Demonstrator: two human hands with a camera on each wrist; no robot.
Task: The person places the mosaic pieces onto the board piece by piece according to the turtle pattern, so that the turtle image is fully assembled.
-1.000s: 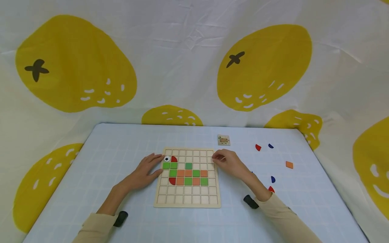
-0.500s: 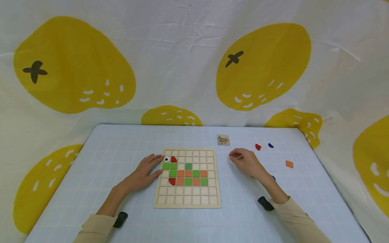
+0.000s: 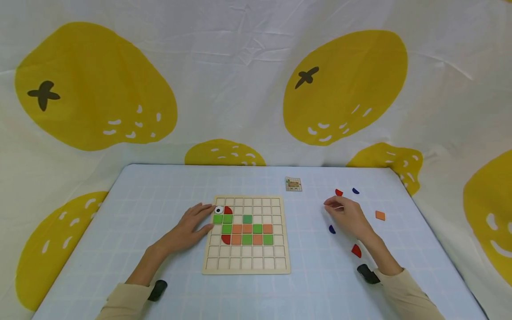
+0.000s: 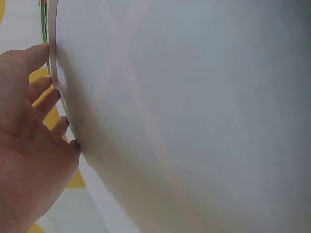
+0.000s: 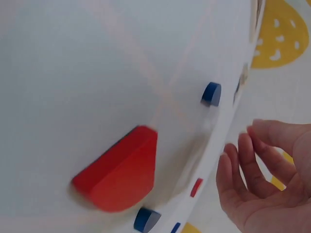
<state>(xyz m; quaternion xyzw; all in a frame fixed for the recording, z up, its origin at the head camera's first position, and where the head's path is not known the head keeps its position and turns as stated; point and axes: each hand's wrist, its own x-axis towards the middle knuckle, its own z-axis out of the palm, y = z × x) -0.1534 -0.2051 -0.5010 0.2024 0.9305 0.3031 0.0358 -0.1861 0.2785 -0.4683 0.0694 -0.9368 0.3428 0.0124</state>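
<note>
A wooden grid board (image 3: 246, 264) lies in the head view with green, orange and red pieces and an eye tile (image 3: 218, 210) set in its cells. My left hand (image 3: 188, 229) rests against the board's left edge, fingers fairly straight, thumb lower down the same edge. Over the table to the right, my right hand (image 3: 348, 215) hovers with loosely bent fingers; its thumb and index tips come close together, and I see nothing between them. Nearby lie a blue half-round piece (image 3: 332, 229) to its lower left, a red wedge (image 3: 356, 251) below and another red wedge (image 3: 338, 192) above.
A small printed card (image 3: 294, 184) lies beyond the board's top right corner. Further right are an orange piece (image 3: 380, 215) and another blue half-round piece (image 3: 355, 190). A third blue piece (image 5: 146, 220) shows in the right wrist view. A fruit-printed cloth (image 3: 248, 89) hangs behind the table.
My right hand has moved right, from the board's right edge to above the loose pieces, uncovering the blue piece on its left. The left hand stays at the board.
</note>
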